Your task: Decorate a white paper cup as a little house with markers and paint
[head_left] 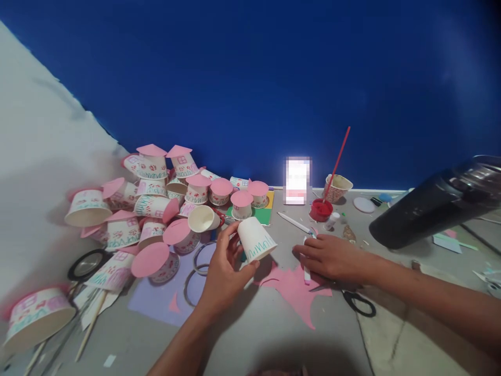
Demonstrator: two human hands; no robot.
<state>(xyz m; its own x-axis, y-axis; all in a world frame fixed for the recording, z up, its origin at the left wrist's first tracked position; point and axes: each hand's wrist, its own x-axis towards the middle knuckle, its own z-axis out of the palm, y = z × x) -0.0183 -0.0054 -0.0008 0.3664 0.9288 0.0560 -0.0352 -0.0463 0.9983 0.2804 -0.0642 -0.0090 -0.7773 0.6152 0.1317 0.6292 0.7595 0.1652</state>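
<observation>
My left hand (230, 269) holds a white paper cup (256, 239) tilted over the table, fingers and thumb around its side. Teal zigzag strokes run along the cup's wide rim; the rest of the visible side is plain. On the table to the right, my right hand (326, 257) has its fingers closed over a white marker with a purple-pink end (307, 275). Pink paper scraps (295, 295) lie under and beside that marker. Another white marker (295, 223) lies just beyond the right hand. Black-handled scissors (360, 304) lie by the right wrist, their blades partly hidden.
Several decorated cups with pink paper roofs (195, 180) are piled at left. A lit phone (296, 181) leans against the blue wall. Near it stand a red pot (322, 210) with a red stick and a patterned cup (340, 187). A dark bottle (426, 209) is at right.
</observation>
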